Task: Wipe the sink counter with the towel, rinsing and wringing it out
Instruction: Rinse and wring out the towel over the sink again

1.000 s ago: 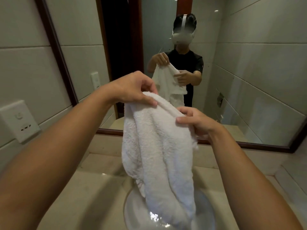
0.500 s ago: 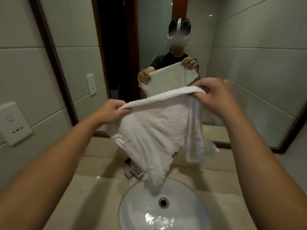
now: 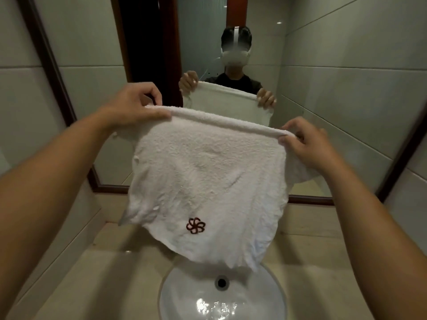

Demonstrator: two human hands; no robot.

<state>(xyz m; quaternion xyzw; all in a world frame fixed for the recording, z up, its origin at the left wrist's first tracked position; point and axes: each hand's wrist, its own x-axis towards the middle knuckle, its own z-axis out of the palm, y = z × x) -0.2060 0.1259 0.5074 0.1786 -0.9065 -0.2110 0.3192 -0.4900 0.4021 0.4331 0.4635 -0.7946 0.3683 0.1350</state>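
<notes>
A white terry towel (image 3: pixel 208 176) with a dark red flower emblem near its lower edge hangs spread out above the sink. My left hand (image 3: pixel 134 107) pinches its top left corner, thumb in front and fingers behind. My right hand (image 3: pixel 305 142) pinches the top right corner, slightly lower. The top hem is stretched taut between both hands. Below the towel's ragged bottom edge sits the white oval sink basin (image 3: pixel 184 296) with its drain hole (image 3: pixel 221 282). The beige stone counter (image 3: pixel 104 273) surrounds the basin. The faucet is hidden behind the towel.
A dark-framed mirror (image 3: pixel 346 88) covers the wall behind the counter and reflects the person holding the towel. Grey tiled walls close in on the left (image 3: pixel 23 112) and right. The counter's raised back ledge (image 3: pixel 307 218) runs below the mirror frame.
The towel went from a bunched drape to fully spread flat. My hands moved apart along its top hem, and the flower emblem now faces me.
</notes>
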